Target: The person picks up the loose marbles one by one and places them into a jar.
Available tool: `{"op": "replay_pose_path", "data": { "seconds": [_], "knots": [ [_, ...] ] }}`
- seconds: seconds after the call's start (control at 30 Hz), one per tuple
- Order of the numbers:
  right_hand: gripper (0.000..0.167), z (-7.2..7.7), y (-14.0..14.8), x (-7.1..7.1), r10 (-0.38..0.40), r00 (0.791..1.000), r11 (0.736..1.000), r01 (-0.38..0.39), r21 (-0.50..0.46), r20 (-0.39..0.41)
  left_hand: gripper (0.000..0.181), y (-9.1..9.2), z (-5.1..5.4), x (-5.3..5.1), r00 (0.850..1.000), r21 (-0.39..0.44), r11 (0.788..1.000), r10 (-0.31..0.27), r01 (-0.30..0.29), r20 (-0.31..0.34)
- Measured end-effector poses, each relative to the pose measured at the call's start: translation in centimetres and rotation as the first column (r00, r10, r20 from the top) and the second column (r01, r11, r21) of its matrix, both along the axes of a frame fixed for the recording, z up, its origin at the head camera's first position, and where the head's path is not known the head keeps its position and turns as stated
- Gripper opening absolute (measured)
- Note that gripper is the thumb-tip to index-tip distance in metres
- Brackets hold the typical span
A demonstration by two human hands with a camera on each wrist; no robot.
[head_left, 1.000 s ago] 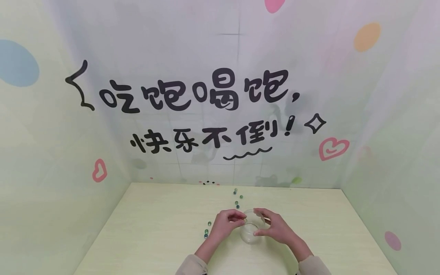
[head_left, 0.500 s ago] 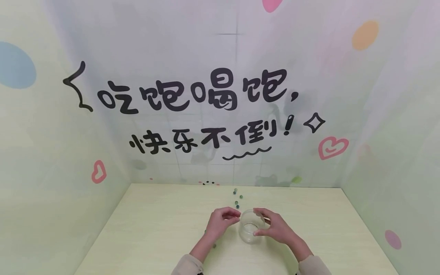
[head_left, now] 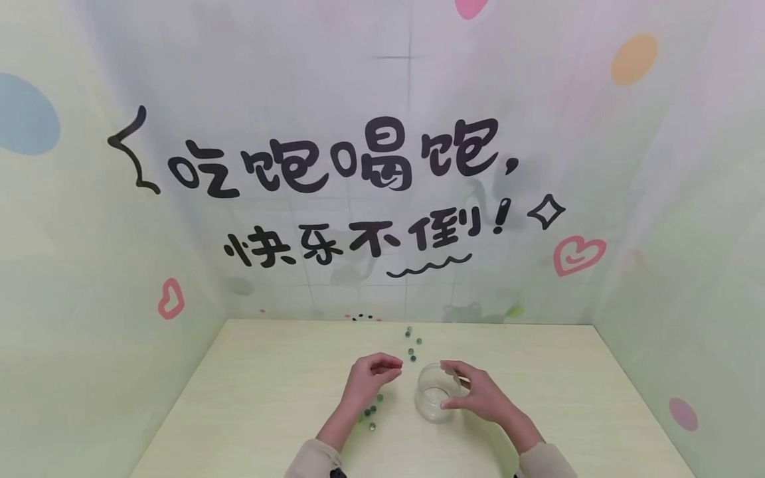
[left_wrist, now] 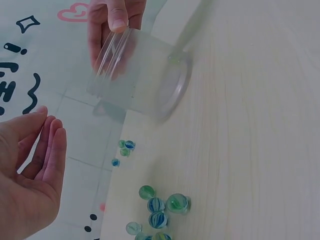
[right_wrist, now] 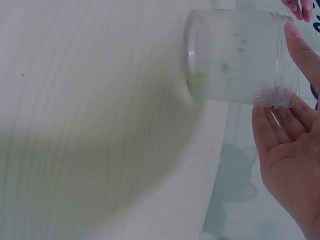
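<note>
A clear plastic jar (head_left: 431, 413) stands upright on the table. My right hand (head_left: 481, 397) grips it near the rim, thumb on the near side, fingers behind. In the right wrist view a yellow-green marble (right_wrist: 199, 81) shows at the jar's base. My left hand (head_left: 366, 382) hovers left of the jar, apart from it. In the left wrist view its thumb and forefinger tips meet, fingers loosely bent, with nothing visible between them. Several glass marbles (left_wrist: 158, 220), green and blue-striped, lie on the table beneath the left forearm.
Another loose row of marbles (head_left: 413, 358) lies behind the jar, toward the back wall. The pale wooden table (head_left: 269, 392) is enclosed by printed fabric walls (head_left: 382, 86) at the back and both sides.
My left hand has drawn away from the jar's mouth to the left, and the yellowish thing at its fingertips is gone from them. The right hand and jar hold their place.
</note>
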State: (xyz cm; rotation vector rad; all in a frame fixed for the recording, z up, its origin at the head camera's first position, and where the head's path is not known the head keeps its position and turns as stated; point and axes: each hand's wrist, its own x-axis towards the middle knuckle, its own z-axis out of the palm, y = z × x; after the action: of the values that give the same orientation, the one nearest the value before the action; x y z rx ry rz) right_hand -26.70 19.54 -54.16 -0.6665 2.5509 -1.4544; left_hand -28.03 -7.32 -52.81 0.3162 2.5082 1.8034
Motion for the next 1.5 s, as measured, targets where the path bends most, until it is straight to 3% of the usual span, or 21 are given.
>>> {"op": "replay_pose_path", "data": {
  "seconds": [0.63, 1.5],
  "knots": [
    [0.072, -0.3, 0.1, 0.0, 0.002, 1.0, 1.0, -0.002, -0.003, -0.007, 0.019, -3.8, 0.0, -0.8, 0.992, 0.048, 0.992, 0.119, -0.121, 0.039],
    [0.074, -0.2, 0.0, -0.1, -0.003, 1.0, 1.0, 0.003, -0.008, 0.015, 0.016, -5.8, -3.0, -0.5, 0.977, -0.051, 0.979, 0.203, -0.199, 0.066]
  ]
}}
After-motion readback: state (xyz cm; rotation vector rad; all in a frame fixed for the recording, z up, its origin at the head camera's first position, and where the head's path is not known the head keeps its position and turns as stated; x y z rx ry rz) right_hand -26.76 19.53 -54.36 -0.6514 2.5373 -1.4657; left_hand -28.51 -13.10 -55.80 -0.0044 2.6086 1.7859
